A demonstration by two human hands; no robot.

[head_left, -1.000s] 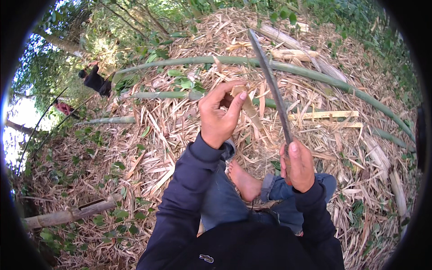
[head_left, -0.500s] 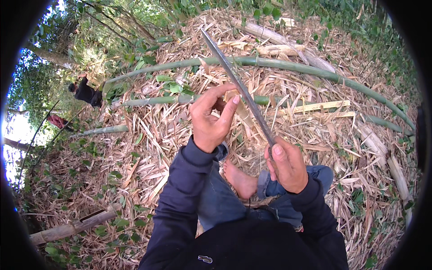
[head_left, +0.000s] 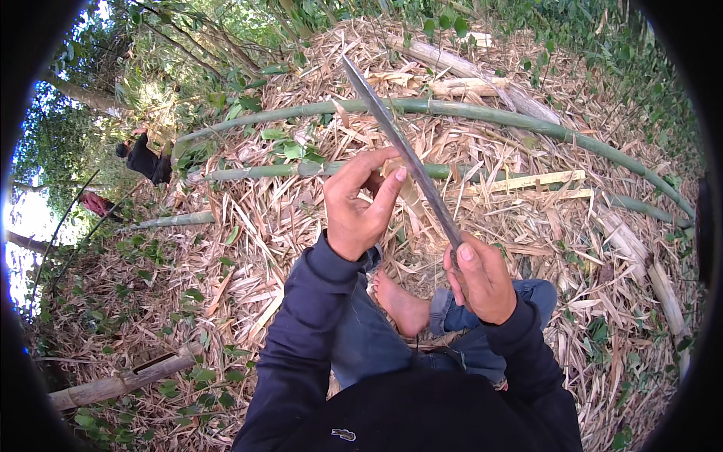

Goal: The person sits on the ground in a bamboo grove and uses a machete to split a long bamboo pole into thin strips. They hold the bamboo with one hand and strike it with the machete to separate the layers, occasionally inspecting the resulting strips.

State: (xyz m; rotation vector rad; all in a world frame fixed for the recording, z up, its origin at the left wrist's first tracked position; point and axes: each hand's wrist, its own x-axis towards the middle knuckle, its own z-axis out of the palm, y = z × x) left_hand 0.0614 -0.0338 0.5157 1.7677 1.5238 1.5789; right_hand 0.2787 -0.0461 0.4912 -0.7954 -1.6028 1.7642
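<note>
A long dark-bladed machete (head_left: 399, 135) slants up and left in front of me, its tip toward the far side. At its lower end my right hand (head_left: 486, 282) is closed round the handle, which the fingers mostly hide. My left hand (head_left: 358, 211) pinches a pale strip of bamboo (head_left: 411, 197) beside the middle of the blade. Part of that strip lies behind the blade, so I cannot tell whether the two touch. My bare foot (head_left: 401, 303) rests on the ground below the hands.
Green bamboo poles (head_left: 497, 114) lie across the ground beyond my hands. Split pale strips (head_left: 535, 181) lie at the right. Dry leaf litter (head_left: 248, 264) covers the ground. A cut log (head_left: 124, 382) lies at the near left; a person in dark clothes (head_left: 143, 158) bends at the far left.
My left hand has shifted slightly right and down with the bamboo strip. The machete's tip has dipped a little; my right hand has hardly moved.
</note>
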